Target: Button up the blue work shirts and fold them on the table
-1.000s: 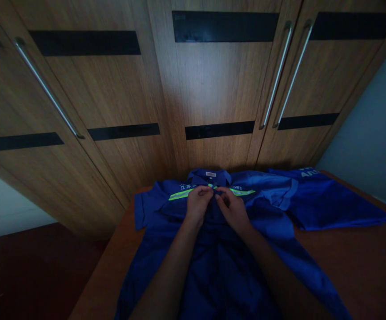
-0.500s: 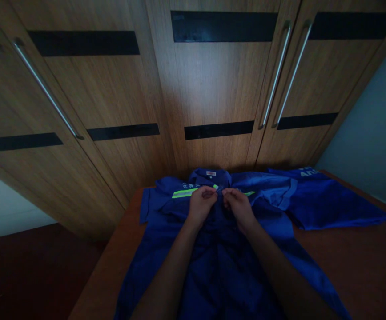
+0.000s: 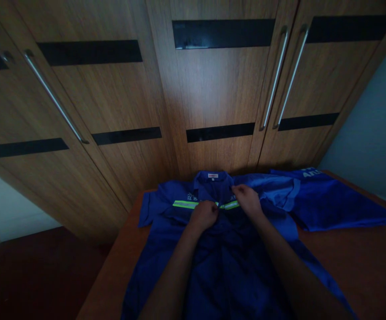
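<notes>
A dark blue short-sleeved garment (image 3: 226,258) lies front up on the brown table (image 3: 108,275), its collar (image 3: 226,180) at the far edge. A bright yellow-green and silver strip (image 3: 184,204) crosses its chest. My left hand (image 3: 205,214) is closed at the middle of the chest, by the strip, with the front edge of the garment at its fingertips. Higher up and to the right, my right hand (image 3: 247,200) pinches the cloth beside the collar.
Folded brighter blue cloth with white lettering (image 3: 336,202) lies on the table at the right. Behind the table stands a wooden wardrobe (image 3: 213,89) with metal handles and black panels. A pale wall (image 3: 376,133) is at the right.
My right hand has moved up and right from the chest to beside the collar. My left hand has shifted slightly down. More of the strip shows between the hands.
</notes>
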`<state>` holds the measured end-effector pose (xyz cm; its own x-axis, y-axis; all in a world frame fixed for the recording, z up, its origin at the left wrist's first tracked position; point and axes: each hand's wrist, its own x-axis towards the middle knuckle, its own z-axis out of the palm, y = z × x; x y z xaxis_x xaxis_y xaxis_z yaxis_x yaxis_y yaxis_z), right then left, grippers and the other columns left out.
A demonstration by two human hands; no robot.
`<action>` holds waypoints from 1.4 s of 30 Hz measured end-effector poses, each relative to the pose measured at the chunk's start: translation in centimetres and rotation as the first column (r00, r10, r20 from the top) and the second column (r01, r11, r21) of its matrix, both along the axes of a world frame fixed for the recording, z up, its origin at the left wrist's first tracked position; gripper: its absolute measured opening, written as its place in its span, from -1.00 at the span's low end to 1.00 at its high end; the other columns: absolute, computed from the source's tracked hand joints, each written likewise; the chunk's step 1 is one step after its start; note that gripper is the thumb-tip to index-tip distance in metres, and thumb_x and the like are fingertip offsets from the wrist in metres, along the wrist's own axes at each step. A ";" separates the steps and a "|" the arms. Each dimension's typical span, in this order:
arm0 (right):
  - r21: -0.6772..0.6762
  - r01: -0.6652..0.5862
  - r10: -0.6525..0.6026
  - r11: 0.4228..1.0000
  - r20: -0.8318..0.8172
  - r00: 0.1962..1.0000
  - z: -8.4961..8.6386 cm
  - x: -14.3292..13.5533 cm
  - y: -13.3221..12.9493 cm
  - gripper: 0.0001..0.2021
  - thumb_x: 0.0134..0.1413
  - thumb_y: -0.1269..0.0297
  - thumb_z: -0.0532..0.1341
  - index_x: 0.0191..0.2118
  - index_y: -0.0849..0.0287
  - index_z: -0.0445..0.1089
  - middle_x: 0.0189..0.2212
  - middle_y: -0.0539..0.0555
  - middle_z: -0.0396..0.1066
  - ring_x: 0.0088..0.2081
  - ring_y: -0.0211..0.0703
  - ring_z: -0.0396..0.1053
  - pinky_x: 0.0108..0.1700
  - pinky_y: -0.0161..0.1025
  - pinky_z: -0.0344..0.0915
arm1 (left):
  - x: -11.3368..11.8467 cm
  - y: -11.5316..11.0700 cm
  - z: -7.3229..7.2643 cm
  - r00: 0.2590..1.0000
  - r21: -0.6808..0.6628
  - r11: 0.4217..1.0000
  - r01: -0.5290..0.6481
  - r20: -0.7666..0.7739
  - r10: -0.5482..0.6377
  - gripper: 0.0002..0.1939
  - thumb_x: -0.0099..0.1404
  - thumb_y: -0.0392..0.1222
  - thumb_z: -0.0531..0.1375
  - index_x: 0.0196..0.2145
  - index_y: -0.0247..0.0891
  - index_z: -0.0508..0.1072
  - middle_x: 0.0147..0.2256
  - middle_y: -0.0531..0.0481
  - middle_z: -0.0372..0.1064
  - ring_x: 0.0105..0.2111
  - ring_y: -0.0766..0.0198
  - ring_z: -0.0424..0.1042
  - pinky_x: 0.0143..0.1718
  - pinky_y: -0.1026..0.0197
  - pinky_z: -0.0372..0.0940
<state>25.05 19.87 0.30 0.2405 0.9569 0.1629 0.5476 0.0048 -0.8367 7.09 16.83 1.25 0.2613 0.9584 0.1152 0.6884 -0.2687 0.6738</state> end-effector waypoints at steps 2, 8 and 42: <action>0.005 0.068 -0.068 0.998 0.085 0.994 0.9 -0.1 1.6 -0.71 0.05 0.01 0.16 -0.35 0.14 0.46 -0.42 0.15 0.48 -0.35 -0.06 0.44 -0.40 -0.25 0.24 | 0.3 -0.4 0.3 0.998 -0.009 1.000 0.013 -0.069 -0.013 -0.80 -0.02 -0.42 0.16 -0.66 -0.17 0.47 -0.57 -0.06 0.46 -0.44 0.12 0.46 -0.29 0.19 0.26; -0.003 0.012 -0.011 1.000 0.241 0.970 2.7 -1.5 5.6 -0.68 0.17 0.11 0.18 -0.07 0.24 0.37 -0.14 0.17 0.41 -0.17 -0.11 0.41 -0.15 -0.13 0.35 | 0.2 -0.8 0.6 0.979 -0.014 0.999 -0.048 -0.197 0.045 -0.83 -0.02 -0.39 0.18 -0.66 -0.19 0.48 -0.52 -0.15 0.50 -0.43 0.07 0.49 -0.33 0.19 0.28; 0.085 -0.270 0.190 0.959 0.512 0.838 2.8 7.9 -0.7 -0.86 -0.05 0.26 0.25 -0.30 0.11 0.42 -0.63 -0.07 0.40 -0.56 -0.18 0.38 -0.49 -0.31 0.16 | -2.6 7.3 5.1 0.855 0.263 0.915 -0.305 -0.348 0.385 -0.87 0.22 -0.21 0.11 -0.25 -0.16 0.39 -0.27 -0.13 0.47 -0.22 0.05 0.46 -0.22 0.13 0.26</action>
